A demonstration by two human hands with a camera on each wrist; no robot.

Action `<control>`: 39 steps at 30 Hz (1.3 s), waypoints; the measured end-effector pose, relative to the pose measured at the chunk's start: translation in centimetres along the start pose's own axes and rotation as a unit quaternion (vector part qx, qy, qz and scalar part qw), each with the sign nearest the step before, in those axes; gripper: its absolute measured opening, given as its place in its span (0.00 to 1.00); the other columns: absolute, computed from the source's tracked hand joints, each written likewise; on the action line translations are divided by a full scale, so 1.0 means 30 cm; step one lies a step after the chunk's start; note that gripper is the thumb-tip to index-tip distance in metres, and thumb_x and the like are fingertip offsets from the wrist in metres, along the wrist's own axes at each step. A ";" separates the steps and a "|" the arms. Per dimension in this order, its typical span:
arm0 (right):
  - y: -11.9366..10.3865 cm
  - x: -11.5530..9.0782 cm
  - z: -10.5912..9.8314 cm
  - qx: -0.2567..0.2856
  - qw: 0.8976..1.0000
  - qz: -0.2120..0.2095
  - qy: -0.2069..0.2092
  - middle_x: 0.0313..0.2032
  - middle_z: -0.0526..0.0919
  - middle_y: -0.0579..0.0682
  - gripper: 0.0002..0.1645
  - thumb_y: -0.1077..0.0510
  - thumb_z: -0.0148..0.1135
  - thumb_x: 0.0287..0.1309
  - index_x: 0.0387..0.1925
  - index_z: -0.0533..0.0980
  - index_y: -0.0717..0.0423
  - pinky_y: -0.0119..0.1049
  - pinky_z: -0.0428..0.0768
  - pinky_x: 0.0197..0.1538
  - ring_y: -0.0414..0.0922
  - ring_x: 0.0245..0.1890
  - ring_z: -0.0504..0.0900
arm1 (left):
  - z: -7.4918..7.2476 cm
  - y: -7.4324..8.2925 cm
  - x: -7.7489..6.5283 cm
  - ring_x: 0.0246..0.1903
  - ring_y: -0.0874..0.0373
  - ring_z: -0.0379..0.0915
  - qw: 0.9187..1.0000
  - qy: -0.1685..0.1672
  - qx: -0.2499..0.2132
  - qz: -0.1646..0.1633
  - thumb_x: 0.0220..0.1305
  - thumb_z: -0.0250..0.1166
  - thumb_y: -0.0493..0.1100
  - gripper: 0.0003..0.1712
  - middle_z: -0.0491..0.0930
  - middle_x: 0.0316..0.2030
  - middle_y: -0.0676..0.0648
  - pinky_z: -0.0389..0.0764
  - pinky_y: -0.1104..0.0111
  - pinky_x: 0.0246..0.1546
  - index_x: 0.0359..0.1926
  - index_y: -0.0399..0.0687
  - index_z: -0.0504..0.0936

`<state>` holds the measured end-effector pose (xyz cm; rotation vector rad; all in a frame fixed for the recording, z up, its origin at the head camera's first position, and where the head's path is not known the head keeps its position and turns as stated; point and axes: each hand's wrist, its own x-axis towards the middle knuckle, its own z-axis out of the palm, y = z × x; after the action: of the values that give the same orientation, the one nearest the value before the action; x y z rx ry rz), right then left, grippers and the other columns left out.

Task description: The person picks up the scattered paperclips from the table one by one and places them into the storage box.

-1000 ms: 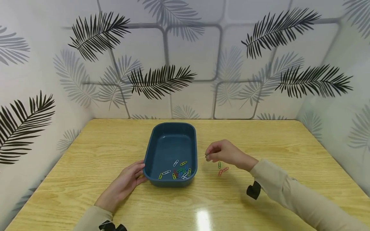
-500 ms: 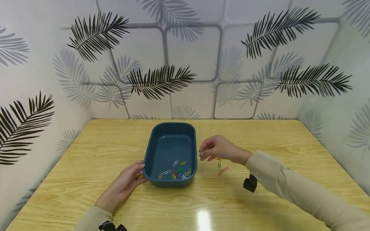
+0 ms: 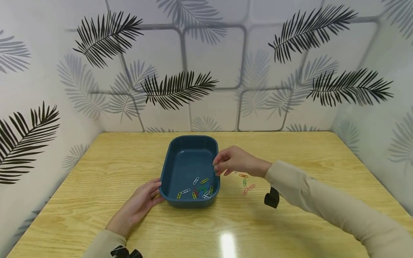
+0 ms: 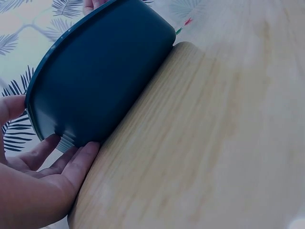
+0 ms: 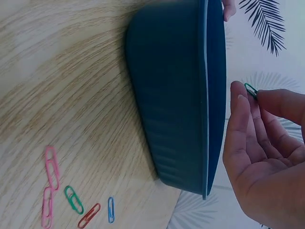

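A deep blue plastic bin (image 3: 190, 203) stands on the table with several coloured paper clips (image 3: 201, 190) gathered at its near end. My left hand (image 3: 141, 200) holds the bin's left side; in the left wrist view its thumb is at the rim and the fingers (image 4: 86, 160) lie against the outer wall. Over the bin's right rim, my right hand (image 3: 235, 160) pinches a green paper clip (image 5: 251, 90) between thumb and index finger.
Right of the bin, loose paper clips lie on the wooden table (image 3: 290, 150): two pink clips (image 5: 51, 167), a green one (image 5: 74, 199), a red one (image 5: 89, 215) and a blue one (image 5: 111, 210). A patterned wall (image 3: 213, 114) rises behind the table.
My right hand has moved left with the green paper clip, from above the table to the bin's right rim. More loose clips now show below it. The left hand and bin have stayed put.
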<state>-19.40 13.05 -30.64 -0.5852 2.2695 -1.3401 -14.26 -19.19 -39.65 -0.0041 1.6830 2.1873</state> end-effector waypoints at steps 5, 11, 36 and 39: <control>-0.028 0.022 0.016 -0.010 1.000 0.006 -0.007 0.34 0.84 0.52 0.07 0.66 0.58 0.64 0.40 0.78 0.66 0.40 0.82 0.41 0.46 0.36 0.85 | 0.000 0.005 0.003 0.48 0.60 0.73 1.000 -0.002 0.002 0.000 0.75 0.50 0.42 0.31 0.74 0.52 0.47 0.75 0.67 0.51 0.69 0.26 0.53; -0.030 0.051 0.037 -0.006 1.000 0.003 -0.015 0.34 0.84 0.52 0.09 0.67 0.57 0.63 0.43 0.78 0.68 0.39 0.83 0.40 0.47 0.35 0.84 | 0.003 0.008 0.005 0.48 0.60 0.73 1.000 0.001 -0.004 -0.003 0.75 0.49 0.42 0.30 0.74 0.52 0.48 0.75 0.67 0.51 0.68 0.26 0.54; -0.026 0.089 0.077 0.030 0.999 -0.001 -0.010 0.35 0.84 0.55 0.17 0.68 0.55 0.64 0.52 0.74 0.75 0.38 0.83 0.40 0.48 0.36 0.85 | 0.006 -0.001 -0.002 0.48 0.59 0.73 1.000 -0.007 -0.005 -0.009 0.73 0.51 0.41 0.29 0.75 0.50 0.48 0.75 0.66 0.50 0.67 0.27 0.57; -0.022 0.095 0.075 0.028 1.000 0.002 -0.009 0.35 0.84 0.55 0.17 0.68 0.55 0.64 0.52 0.74 0.74 0.38 0.83 0.40 0.47 0.36 0.85 | 0.007 0.001 0.000 0.49 0.59 0.73 1.000 -0.005 -0.002 -0.009 0.73 0.51 0.41 0.30 0.75 0.51 0.47 0.75 0.66 0.50 0.68 0.27 0.56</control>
<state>-20.35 9.58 -31.48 -0.5719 2.2101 -1.3859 -14.21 -19.01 -39.56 -0.0090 1.6673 2.1744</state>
